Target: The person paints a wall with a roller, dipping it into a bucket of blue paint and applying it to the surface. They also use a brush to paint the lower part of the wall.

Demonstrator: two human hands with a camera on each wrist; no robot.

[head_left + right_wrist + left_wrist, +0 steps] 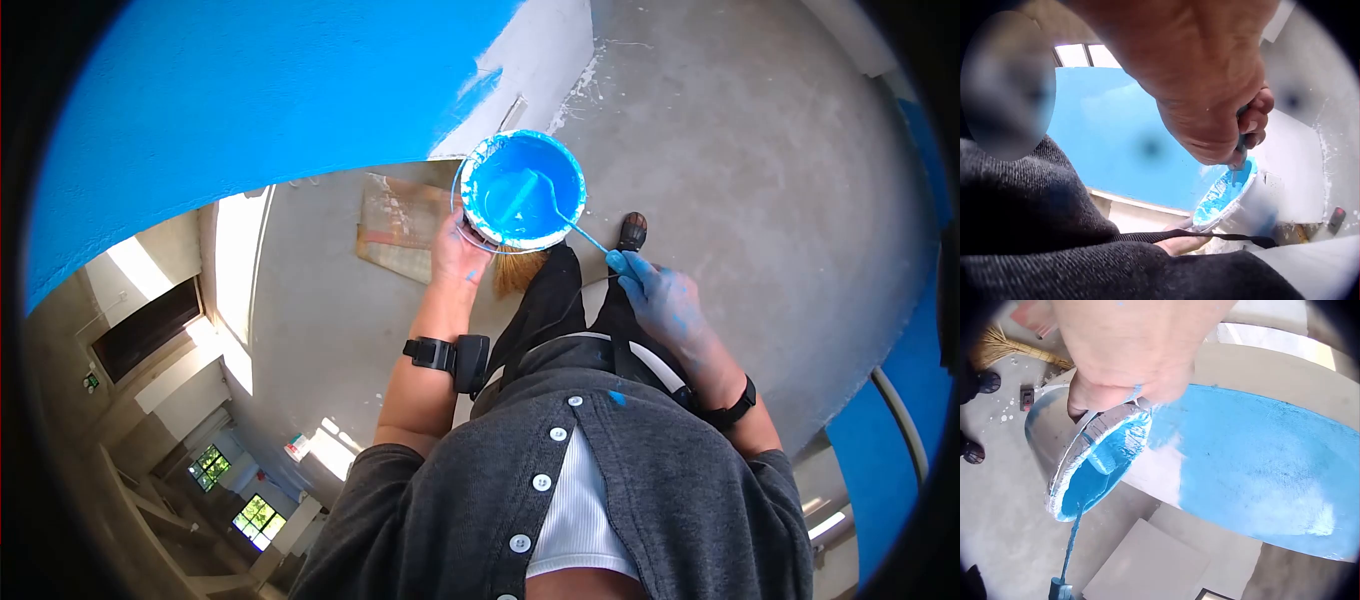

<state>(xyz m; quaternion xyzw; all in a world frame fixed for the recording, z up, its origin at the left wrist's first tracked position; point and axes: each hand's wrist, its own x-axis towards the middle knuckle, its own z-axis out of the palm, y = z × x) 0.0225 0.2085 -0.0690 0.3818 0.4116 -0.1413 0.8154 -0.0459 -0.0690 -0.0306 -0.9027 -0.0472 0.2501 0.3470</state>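
Note:
A paint bucket point(574, 205) with blue paint inside and a white-splattered rim hangs in front of the person. My left hand point(460, 252) grips it at the side, fingers curled by the rim and the wire handle point(453, 190). In the left wrist view the bucket tilts, its mouth towards the camera. Inside the bucket lies a paint roller point(518, 200) coated in blue, its thin frame passing over the rim. My right hand point(660, 300), smeared with blue, grips the roller's handle point(1240, 140); the roller head is hidden in the right wrist view.
A low wall point(270, 90) painted blue, with a white unpainted end point(545, 60), stands ahead. Near the feet are a straw broom point(518, 272) and a flat board point(400, 255) on the concrete floor point(740, 170). Another blue wall point(890, 440) rises at right.

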